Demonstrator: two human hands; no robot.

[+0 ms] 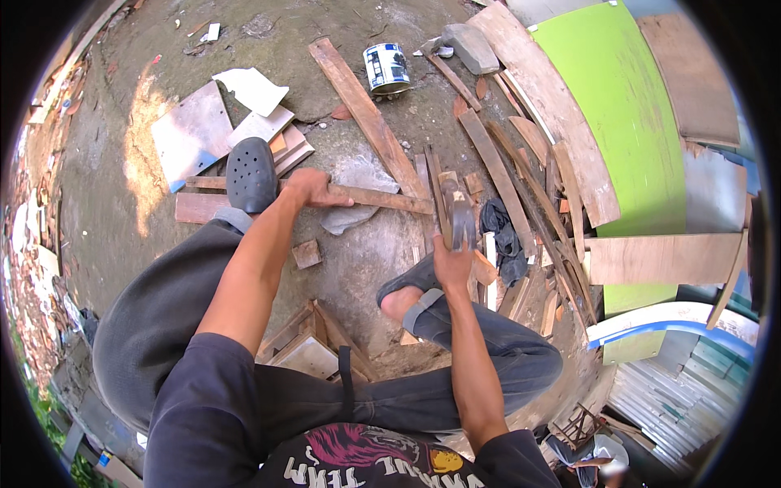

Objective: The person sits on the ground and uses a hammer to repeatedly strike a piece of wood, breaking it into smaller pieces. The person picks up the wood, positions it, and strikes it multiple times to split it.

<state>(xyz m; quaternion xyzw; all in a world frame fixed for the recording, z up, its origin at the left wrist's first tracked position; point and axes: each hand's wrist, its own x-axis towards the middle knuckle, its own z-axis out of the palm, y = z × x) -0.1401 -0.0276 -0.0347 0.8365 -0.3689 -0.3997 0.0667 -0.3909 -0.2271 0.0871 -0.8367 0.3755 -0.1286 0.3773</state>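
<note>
My left hand [307, 189] is closed around a long, narrow wooden strip [382, 200] that lies crosswise in front of me. My left foot, in a dark clog [251, 175], presses on the strip's left part. At the strip's right end, my right hand [452, 264] grips a claw hammer [463, 221], its curved metal claws showing above the fingers. Most of the hammer's handle is hidden. Thin wooden pieces [435, 191] stand out just left of the hammer head. Beneath the strip lies a flat grey stone slab [358, 172].
A paint can [386, 68] stands beyond a long plank [358, 110]. White board offcuts [193, 134] lie at the far left. To the right are scattered wood strips [498, 179], a black cloth [503, 240] and a green panel [610, 106]. A small wood block [307, 254] sits between my legs.
</note>
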